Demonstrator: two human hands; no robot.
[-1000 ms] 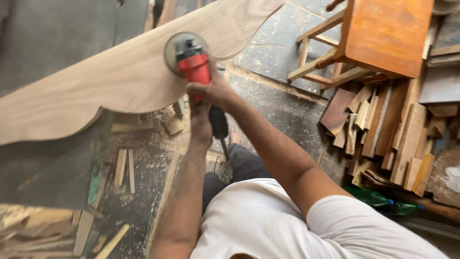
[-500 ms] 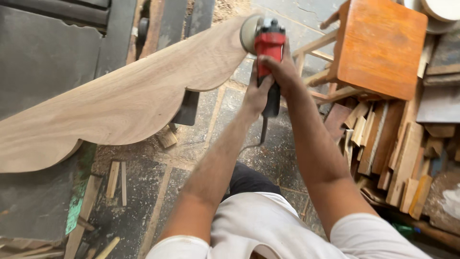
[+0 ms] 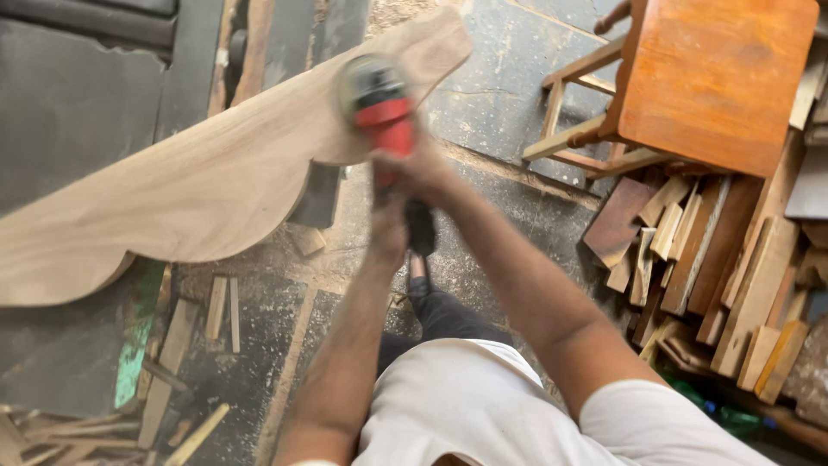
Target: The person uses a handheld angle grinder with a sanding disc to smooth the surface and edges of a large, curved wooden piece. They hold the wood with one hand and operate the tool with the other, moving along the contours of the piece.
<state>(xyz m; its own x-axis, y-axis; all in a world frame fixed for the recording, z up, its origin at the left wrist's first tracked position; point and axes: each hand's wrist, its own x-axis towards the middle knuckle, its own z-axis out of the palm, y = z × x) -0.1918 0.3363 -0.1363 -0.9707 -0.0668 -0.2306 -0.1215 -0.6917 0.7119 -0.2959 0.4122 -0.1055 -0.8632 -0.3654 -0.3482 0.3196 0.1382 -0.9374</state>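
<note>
Head view, looking down: red angle grinder [image 3: 382, 116] at about 12 o'clock from the torso, blurred, disc end resting against the lower scalloped edge of a long pale wooden board [image 3: 216, 177]. Right hand [image 3: 423, 173] wrapped tight around the grinder's body just behind the red housing. Left hand [image 3: 390, 229] at 6 o'clock of the right, closed on the dark rear handle, though fingers too blurred to make out singly. Board running from 9 o'clock up toward 12 o'clock, tilted, over grey stone floor [image 3: 509, 95] dusted with sawdust. Orange wooden stool [image 3: 716, 82] at 2 o'clock. Heap of wood offcuts [image 3: 716, 267] at 3 o'clock. Loose wood strips [image 3: 220, 311] at 8 o'clock.
</note>
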